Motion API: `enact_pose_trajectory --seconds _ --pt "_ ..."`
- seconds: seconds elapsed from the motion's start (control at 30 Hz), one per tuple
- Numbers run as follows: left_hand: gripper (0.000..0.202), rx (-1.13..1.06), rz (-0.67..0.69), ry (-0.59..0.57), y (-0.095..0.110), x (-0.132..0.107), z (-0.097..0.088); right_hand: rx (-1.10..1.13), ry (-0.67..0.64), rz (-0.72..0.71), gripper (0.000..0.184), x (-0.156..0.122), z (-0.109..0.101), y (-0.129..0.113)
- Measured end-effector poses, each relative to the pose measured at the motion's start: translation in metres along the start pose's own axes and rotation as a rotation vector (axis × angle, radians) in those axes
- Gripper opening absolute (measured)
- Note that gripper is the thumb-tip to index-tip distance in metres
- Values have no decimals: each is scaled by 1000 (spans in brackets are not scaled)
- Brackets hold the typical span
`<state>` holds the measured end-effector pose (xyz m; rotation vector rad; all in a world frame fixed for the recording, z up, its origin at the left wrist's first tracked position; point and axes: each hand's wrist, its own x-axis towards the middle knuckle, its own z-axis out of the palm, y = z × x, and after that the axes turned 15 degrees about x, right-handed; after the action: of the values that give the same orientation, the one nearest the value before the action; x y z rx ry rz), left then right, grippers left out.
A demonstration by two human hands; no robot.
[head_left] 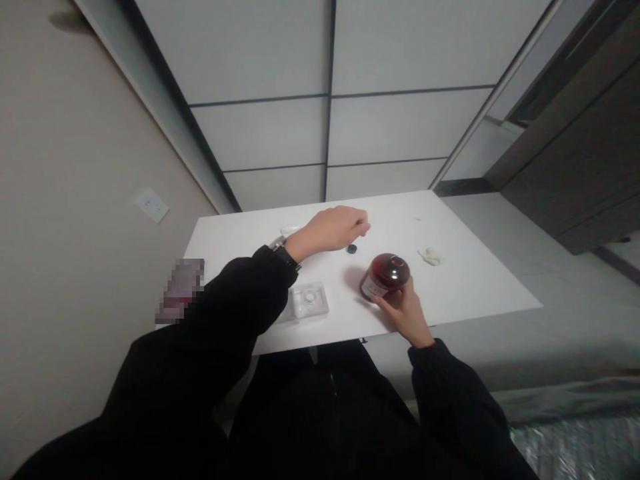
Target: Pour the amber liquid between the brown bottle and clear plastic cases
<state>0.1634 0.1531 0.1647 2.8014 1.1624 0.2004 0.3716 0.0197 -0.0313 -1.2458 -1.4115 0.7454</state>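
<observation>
My right hand (409, 312) is wrapped round the lower side of a dark red-brown bottle (387, 270) with a pale label. The bottle stands tilted toward me in the view, its narrow mouth uncovered at the top. Over the table's far middle, my left hand (337, 228) is closed with its fingers curled down; whatever they may hold is hidden. Just below that hand lies a small round black cap (352, 249). Nearer to me sits a clear square plastic tray (310, 299) with a round shape in it, partly covered by my left sleeve.
A white table (480, 287) carries everything. A crumpled pale scrap (431, 257) lies right of the bottle, and a clear piece (290, 231) shows behind my left wrist. A blurred-out box (181, 291) stands at the left edge. Cabinet doors (275, 133) rise behind.
</observation>
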Motion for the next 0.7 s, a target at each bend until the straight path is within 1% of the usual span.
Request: enact_pose_trajectory --seconds 0.07,0.1,0.2,0.23,0.3,0.33,0.37,0.4,0.47,0.5,0.53,0.57,0.6,0.63,0.67,0.7 --pt "26 -8 44 -16 10 28 2 -16 -27 25 94 0 2 -4" --pt "29 7 64 -14 16 41 3 -29 -44 42 93 0 2 -6" --pt "41 117 138 16 37 74 7 -85 -75 97 89 0 3 -9" --pt "39 158 181 12 43 83 9 -98 -79 107 89 0 3 -10" --pt "25 228 264 -30 50 98 13 -110 -82 109 91 1 3 -10" --pt "29 254 286 -51 52 102 14 -111 -80 107 92 1 3 -11" --pt "38 272 288 -63 53 104 14 -109 -80 106 93 1 3 -11" --pt "40 283 271 -62 52 104 13 -103 -82 109 93 2 2 -12" --pt "27 278 209 -34 46 94 3 -89 -87 120 92 2 1 -13" --pt "29 269 172 -16 41 83 -4 -82 -88 125 93 2 1 -13" --pt "39 246 125 21 35 69 -12 -77 -84 127 95 2 1 -12" --pt "46 207 74 67 28 51 -20 -74 -74 127 98 1 1 -11" --pt "47 150 38 106 19 29 -27 -73 -57 124 101 0 1 -10" --pt "43 83 16 135 10 4 -32 -71 -36 118 104 -1 1 -8" --pt "39 13 -7 162 0 -24 -33 -67 -14 108 106 -2 1 -6" --pt "40 -56 -45 189 -11 -54 -30 -63 7 91 107 -4 1 -4"
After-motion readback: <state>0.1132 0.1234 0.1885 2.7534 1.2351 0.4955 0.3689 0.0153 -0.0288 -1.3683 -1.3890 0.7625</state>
